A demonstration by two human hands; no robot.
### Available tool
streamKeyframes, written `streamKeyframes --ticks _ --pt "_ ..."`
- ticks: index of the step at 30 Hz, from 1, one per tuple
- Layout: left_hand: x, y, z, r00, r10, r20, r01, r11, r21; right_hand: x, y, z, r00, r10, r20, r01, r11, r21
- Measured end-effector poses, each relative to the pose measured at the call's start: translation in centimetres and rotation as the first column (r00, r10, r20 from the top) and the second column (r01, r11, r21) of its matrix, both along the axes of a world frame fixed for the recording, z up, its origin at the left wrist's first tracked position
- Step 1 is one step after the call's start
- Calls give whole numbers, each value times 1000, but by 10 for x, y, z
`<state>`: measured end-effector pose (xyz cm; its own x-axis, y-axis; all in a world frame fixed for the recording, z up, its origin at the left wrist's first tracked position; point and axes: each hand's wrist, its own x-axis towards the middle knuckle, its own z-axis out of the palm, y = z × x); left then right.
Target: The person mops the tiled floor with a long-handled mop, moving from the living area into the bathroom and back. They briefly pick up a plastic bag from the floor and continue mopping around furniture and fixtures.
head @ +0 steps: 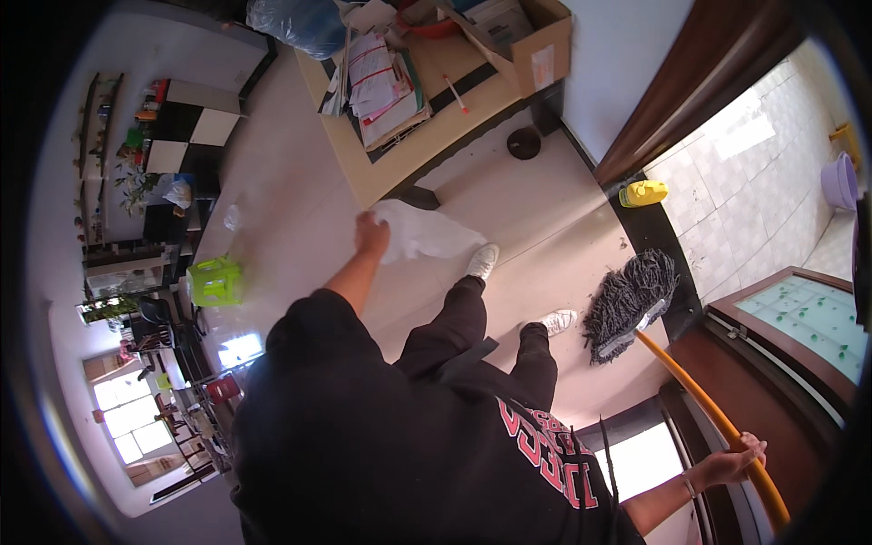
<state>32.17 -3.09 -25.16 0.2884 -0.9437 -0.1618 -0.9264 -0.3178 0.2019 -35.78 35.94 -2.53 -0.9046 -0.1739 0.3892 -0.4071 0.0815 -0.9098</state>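
Observation:
My right hand (741,460) grips the orange handle (702,395) of a mop. The dark grey string mop head (630,300) rests on the tiled floor beside the doorway, to the right of my feet. From my left hand (372,235) hangs a thin, whitish, partly see-through plastic bag (422,231), pinched at its upper end. It spreads between the table corner and my white shoe (483,261). The left fingertips are blurred.
A table (327,146) bears stacked papers (381,88), a red-tipped pen (455,94) and a cardboard box (545,51). A yellow jug (644,194) stands at the dark door sill. A green plastic stool (215,281) is to the left, and an open door (770,368) to the right.

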Motion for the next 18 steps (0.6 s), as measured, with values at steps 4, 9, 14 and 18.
streamKeyframes --ticks 4,9,14,18 --pt "57 -86 39 977 20 214 -12 999 -36 47 -17 5 999 -38 20 36 996 83" --pt "81 -204 40 981 -176 79 185 975 -124 97 -61 -8 998 18 63 -22 998 61" --pt "74 -273 -13 871 -490 -44 485 870 -85 137 -128 -32 997 71 27 -75 973 219" --pt "57 -270 -24 969 -208 -131 232 951 207 158 -179 -41 993 35 115 -65 961 270"
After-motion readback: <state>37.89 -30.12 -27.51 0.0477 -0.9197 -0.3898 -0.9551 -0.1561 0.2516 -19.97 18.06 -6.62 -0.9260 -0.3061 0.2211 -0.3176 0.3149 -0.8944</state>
